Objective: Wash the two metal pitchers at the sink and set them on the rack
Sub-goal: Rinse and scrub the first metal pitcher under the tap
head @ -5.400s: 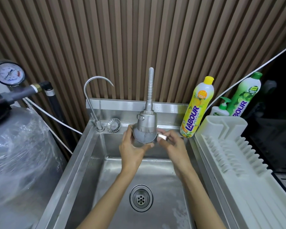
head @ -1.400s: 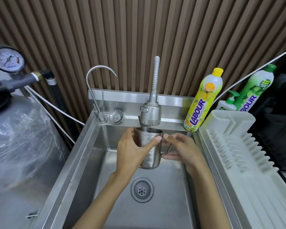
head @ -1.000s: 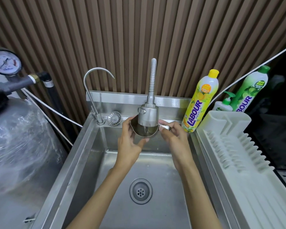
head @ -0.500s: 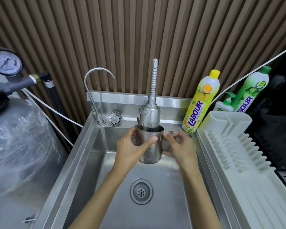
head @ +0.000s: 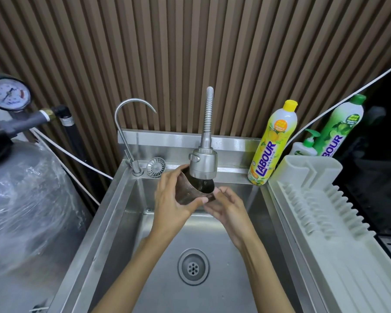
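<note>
Brown slatted wall backs the steel sink (head: 113,222). At frame centre the pitcher (head: 191,192), upright half a second ago, now tilts mouth-up under the spray head (head: 203,163): left hand (head: 172,199) wraps it, right hand (head: 227,207) pinches its edge. Rinsing continues; the rack (head: 325,222) waits.

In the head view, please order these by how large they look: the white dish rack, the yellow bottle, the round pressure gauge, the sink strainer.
1. white dish rack
2. yellow bottle
3. pressure gauge
4. sink strainer

The wide lens may distort edge sizes.
</note>
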`<action>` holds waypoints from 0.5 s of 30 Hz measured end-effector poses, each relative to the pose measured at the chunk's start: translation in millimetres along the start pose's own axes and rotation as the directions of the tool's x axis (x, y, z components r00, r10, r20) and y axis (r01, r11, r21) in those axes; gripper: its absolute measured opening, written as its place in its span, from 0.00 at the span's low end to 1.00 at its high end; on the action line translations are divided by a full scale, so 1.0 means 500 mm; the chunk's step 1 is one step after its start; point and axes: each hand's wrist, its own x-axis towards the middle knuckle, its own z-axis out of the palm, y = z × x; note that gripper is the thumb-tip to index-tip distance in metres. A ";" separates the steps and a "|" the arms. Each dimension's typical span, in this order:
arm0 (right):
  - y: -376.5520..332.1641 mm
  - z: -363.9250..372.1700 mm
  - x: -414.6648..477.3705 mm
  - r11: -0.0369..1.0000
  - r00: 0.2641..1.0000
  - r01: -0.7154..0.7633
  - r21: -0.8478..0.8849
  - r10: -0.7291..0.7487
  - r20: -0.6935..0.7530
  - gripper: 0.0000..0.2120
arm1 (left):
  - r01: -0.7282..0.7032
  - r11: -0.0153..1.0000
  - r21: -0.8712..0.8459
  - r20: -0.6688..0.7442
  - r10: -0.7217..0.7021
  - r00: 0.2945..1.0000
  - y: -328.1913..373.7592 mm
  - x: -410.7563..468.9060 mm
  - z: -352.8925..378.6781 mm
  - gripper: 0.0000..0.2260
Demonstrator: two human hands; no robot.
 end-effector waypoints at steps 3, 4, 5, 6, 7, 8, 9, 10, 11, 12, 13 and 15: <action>-0.021 -0.006 -0.009 0.963 0.990 -0.088 -0.253 0.056 -0.133 0.09 | 0.166 0.983 0.072 -0.028 -0.165 0.986 -0.008 -0.018 0.009 0.38; -0.034 -0.007 -0.012 0.918 0.981 -0.104 -0.383 0.031 -0.194 0.09 | 0.224 0.973 0.062 0.000 -0.224 0.975 -0.009 -0.024 0.014 0.36; -0.048 -0.008 -0.015 0.840 0.971 -0.107 -0.531 -0.026 -0.236 0.10 | 0.273 0.962 0.028 0.035 -0.274 0.961 -0.010 -0.031 0.021 0.31; -0.061 -0.011 -0.017 0.734 0.964 -0.095 -0.673 -0.102 -0.247 0.11 | 0.320 0.947 -0.027 0.075 -0.317 0.945 -0.011 -0.038 0.028 0.26; -0.074 -0.009 -0.021 0.614 0.957 -0.082 -0.785 -0.172 -0.235 0.12 | 0.353 0.931 -0.097 0.115 -0.342 0.933 -0.013 -0.042 0.035 0.23; -0.083 -0.005 -0.025 0.502 0.949 -0.066 -0.862 -0.235 -0.209 0.12 | 0.378 0.912 -0.161 0.148 -0.357 0.922 -0.018 -0.045 0.043 0.22; -0.090 0.000 -0.030 0.429 0.937 -0.041 -0.902 -0.296 -0.183 0.11 | 0.398 0.890 -0.222 0.176 -0.365 0.914 -0.023 -0.044 0.051 0.21; -0.091 0.004 -0.031 0.412 0.925 -0.009 -0.911 -0.342 -0.163 0.09 | 0.406 0.870 -0.281 0.195 -0.363 0.911 -0.026 -0.042 0.059 0.20; -0.090 0.007 -0.032 0.458 0.919 0.035 -0.888 -0.364 -0.151 0.08 | 0.400 0.849 -0.344 0.202 -0.349 0.915 -0.027 -0.037 0.065 0.19; -0.086 0.009 -0.030 0.547 0.915 0.086 -0.833 -0.374 -0.152 0.06 | 0.384 0.831 -0.402 0.199 -0.329 0.923 -0.026 -0.031 0.070 0.21; -0.081 0.009 -0.027 0.639 0.916 0.129 -0.758 -0.370 -0.157 0.04 | 0.353 0.819 -0.453 0.184 -0.302 0.935 -0.027 -0.024 0.072 0.24; -0.068 0.005 -0.017 0.785 0.940 0.162 -0.598 -0.306 -0.148 0.06 | 0.280 0.825 -0.491 0.133 -0.246 0.960 -0.029 -0.010 0.066 0.30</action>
